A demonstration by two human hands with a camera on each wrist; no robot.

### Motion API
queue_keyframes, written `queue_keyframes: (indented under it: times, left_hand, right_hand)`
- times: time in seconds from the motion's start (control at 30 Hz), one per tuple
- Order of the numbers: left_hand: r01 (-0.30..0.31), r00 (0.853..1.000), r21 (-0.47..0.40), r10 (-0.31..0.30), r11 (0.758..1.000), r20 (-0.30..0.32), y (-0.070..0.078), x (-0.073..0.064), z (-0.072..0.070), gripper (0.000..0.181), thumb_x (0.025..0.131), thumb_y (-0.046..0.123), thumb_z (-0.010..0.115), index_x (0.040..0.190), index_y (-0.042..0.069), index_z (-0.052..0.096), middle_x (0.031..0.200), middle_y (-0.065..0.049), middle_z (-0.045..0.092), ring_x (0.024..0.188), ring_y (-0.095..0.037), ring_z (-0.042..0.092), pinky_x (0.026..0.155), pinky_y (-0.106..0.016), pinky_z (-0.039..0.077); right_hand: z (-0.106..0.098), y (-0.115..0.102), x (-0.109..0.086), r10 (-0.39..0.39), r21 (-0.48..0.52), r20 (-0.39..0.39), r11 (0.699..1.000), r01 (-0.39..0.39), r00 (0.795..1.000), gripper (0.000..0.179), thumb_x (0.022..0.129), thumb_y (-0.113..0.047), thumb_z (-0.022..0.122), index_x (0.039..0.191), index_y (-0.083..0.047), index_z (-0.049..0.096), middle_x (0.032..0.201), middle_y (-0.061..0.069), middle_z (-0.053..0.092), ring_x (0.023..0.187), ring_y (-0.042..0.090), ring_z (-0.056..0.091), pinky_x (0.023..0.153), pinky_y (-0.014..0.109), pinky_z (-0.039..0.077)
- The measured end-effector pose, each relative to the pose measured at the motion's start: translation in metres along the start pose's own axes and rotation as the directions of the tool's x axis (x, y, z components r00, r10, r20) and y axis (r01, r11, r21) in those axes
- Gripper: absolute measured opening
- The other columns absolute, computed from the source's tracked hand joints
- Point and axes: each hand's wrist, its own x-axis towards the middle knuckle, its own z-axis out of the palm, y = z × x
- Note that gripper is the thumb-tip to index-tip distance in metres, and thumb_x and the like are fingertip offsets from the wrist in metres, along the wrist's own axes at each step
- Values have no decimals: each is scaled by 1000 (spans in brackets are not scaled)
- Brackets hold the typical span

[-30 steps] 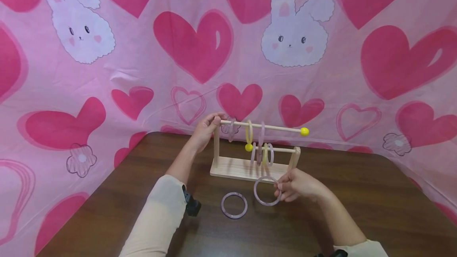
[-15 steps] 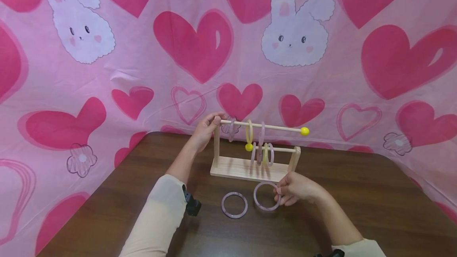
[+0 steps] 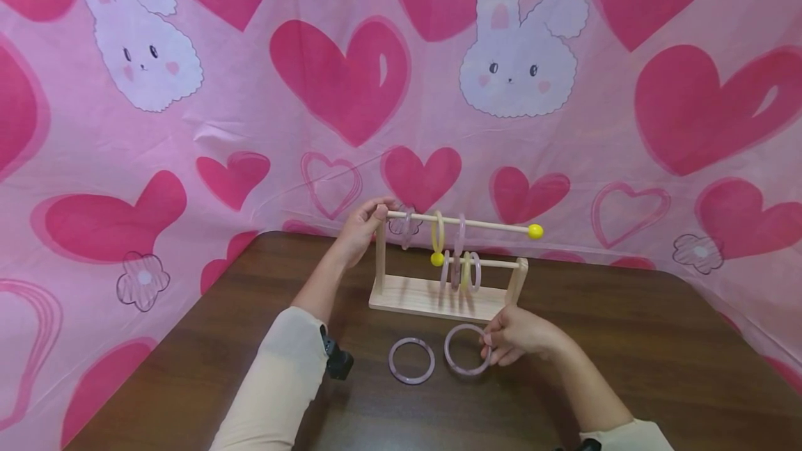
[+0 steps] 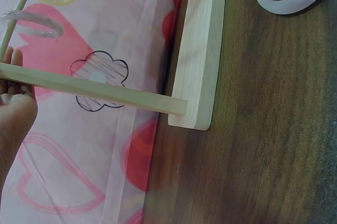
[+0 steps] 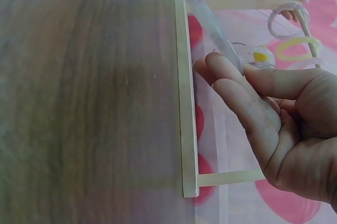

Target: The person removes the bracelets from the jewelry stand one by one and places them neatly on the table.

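Note:
My left hand (image 3: 357, 234) grips the top of the left post of a wooden bangle stand (image 3: 407, 295), its thumb on the near side. With thumb and fingertips, my right hand (image 3: 523, 333) pinches the right side of a pale purple bangle (image 3: 447, 352), raised in front of the stand's base. A second purple bangle (image 3: 411, 381) lies flat on the table to its left. From the stand's upper rod hang a yellow bangle (image 3: 438, 232) and two pale purple ones. Several more bangles hang on the lower rod (image 3: 498, 263), partly overlapping each other.
A yellow ball (image 3: 535, 232) caps the upper rod's right end; another yellow ball (image 3: 436, 259) caps the lower rod's left end. The dark wooden table (image 3: 601, 326) backs onto a pink cloth (image 3: 432, 131) printed with hearts and rabbits.
My right hand has lowered the held bangle slightly toward me, away from the stand's base. The left hand keeps its place on the post.

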Motion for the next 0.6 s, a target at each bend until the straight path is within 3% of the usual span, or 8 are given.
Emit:
queue_keyframes:
  times: [0.13, 0.27, 0.6]
  left_hand:
    - [-8, 1000, -13, 8, 1000, 4, 0, 0, 0, 43, 94, 19, 49, 125, -10, 45, 110, -11, 60, 99, -9, 54, 102, -44, 29]
    - [-15, 1000, -27, 15, 1000, 6, 0, 0, 0, 44, 93, 20, 50, 124, -11, 45, 105, -3, 62, 99, -9, 54, 103, -45, 28]
    - [14, 1000, -1, -14, 1000, -6, 3, -1, 1, 44, 94, 21, 49, 125, -9, 46, 106, 1, 60, 102, -10, 52, 99, -34, 33]
  right_hand:
    - [1, 1, 1, -1, 0, 4, 1000, 1, 1000, 17, 91, 0, 52, 89, 13, 62, 77, 14, 66, 66, 18, 65, 61, 35, 53]
    - [3, 2, 1, 8, 5, 7, 1000, -8, 1000, 17, 90, -1, 53, 87, 12, 63, 77, 14, 66, 65, 18, 65, 60, 35, 53]
    - [7, 3, 2, 26, -42, -8, 999, -26, 1000, 15, 89, -1, 54, 85, 9, 64, 74, 11, 67, 62, 16, 64, 58, 34, 53]
